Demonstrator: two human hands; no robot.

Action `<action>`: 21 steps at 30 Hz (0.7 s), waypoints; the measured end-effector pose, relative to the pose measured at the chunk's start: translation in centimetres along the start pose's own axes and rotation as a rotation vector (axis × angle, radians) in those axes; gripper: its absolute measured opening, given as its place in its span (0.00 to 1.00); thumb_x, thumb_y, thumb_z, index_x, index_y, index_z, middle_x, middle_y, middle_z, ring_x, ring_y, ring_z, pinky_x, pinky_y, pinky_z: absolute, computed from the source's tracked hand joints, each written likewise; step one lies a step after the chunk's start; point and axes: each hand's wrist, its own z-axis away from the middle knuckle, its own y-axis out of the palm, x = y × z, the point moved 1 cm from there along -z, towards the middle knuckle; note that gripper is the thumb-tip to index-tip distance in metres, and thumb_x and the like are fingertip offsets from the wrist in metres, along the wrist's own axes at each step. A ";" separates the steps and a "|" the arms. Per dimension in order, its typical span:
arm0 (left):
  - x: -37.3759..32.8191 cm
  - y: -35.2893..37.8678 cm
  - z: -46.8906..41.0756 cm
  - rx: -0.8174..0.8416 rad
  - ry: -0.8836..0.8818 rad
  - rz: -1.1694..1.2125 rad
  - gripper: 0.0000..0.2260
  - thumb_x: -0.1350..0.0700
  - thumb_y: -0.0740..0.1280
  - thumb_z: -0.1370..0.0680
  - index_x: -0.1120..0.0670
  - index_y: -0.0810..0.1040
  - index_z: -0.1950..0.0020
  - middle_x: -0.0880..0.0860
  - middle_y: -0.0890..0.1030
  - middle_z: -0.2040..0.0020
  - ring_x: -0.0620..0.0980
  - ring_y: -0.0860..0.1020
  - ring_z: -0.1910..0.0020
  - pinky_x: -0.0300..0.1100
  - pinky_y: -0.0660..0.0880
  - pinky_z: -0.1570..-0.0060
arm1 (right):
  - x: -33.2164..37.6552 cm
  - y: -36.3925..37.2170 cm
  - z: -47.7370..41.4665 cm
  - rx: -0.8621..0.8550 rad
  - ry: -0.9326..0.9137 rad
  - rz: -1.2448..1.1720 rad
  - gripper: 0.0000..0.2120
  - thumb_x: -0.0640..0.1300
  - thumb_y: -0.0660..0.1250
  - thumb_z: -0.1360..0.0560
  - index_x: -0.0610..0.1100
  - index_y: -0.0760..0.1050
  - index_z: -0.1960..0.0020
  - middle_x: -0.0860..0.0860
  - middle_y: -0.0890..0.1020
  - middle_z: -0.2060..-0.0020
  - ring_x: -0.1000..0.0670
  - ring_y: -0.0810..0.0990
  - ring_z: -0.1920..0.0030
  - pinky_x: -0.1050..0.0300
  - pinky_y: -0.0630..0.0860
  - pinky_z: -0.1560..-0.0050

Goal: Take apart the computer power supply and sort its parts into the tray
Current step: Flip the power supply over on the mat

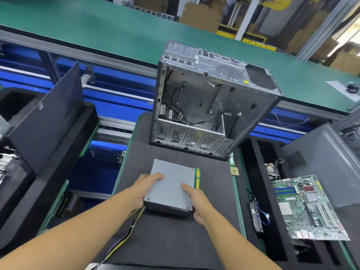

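Grey metal, the power supply (169,189) is laid flat on the dark mat (175,240), just in front of the open computer case (204,106). Its left edge is gripped by the left hand (144,189) and its right edge by the right hand (197,203), whose thumb is laid on top. A green-and-yellow screwdriver (197,178) is set along its right side, and wires (126,230) are trailed from its near left corner.

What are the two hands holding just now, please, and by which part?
The power supply: the left hand grips its left edge, the right hand its right edge, thumb on top.
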 end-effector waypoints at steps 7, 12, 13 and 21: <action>-2.2 -1.0 0.5 0.105 -0.075 -0.101 0.33 0.43 0.74 0.38 0.54 0.74 0.36 0.58 0.86 0.49 0.59 0.85 0.52 0.49 0.80 0.52 | 0.2 -0.5 1.1 0.004 0.030 -0.005 0.17 0.50 0.68 0.26 0.47 0.77 0.38 0.50 0.86 0.49 0.49 0.86 0.49 0.52 0.78 0.47; -3.4 -1.3 1.2 0.042 -0.187 -0.386 0.39 0.28 0.67 0.38 0.49 0.63 0.35 0.57 0.75 0.38 0.60 0.76 0.40 0.57 0.75 0.44 | 1.2 -1.3 1.8 -0.049 0.086 0.045 0.26 0.58 0.70 0.34 0.47 0.78 0.40 0.49 0.87 0.52 0.46 0.84 0.48 0.50 0.78 0.42; -3.6 -1.4 1.3 0.054 -0.209 -0.387 0.38 0.28 0.65 0.36 0.50 0.64 0.36 0.58 0.76 0.44 0.59 0.78 0.47 0.54 0.77 0.52 | 1.5 -1.4 1.9 -0.041 0.096 0.053 0.25 0.59 0.69 0.33 0.47 0.79 0.41 0.48 0.87 0.52 0.45 0.83 0.48 0.49 0.77 0.42; -4.5 -3.2 1.2 0.258 -0.466 -0.189 0.25 0.36 0.70 0.33 0.59 0.78 0.56 0.59 0.83 0.54 0.61 0.84 0.54 0.56 0.81 0.55 | 5.3 -1.4 3.5 0.137 0.042 0.227 0.29 0.69 0.51 0.21 0.52 0.78 0.36 0.44 0.83 0.45 0.46 0.80 0.51 0.52 0.76 0.50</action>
